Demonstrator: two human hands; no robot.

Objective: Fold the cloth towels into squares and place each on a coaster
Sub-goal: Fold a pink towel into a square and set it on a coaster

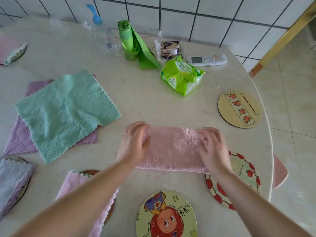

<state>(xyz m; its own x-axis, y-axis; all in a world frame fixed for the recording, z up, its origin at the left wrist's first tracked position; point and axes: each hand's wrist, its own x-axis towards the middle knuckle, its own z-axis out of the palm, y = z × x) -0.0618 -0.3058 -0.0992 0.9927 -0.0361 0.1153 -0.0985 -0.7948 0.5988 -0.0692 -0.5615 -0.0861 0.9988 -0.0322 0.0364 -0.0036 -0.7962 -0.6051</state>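
A pink towel (172,147), folded into a long strip, lies across the middle of the table. My left hand (135,142) grips its left end and my right hand (212,147) grips its right end, both a little blurred. A mint-green towel (66,110) lies spread flat over a purple towel (18,142) to the left. Three bare coasters are nearby: a cartoon one (166,214) at the front, a red-rimmed one (246,175) partly under my right arm, and a beige one (239,109) at the right.
Folded towels sit on coasters at the near left (77,187), left edge (12,182) and far left (10,48). At the back are a water bottle (102,35), green bag roll (130,40), tissue pack (182,75) and remote (206,59). The table's rounded edge (266,117) runs along the right.
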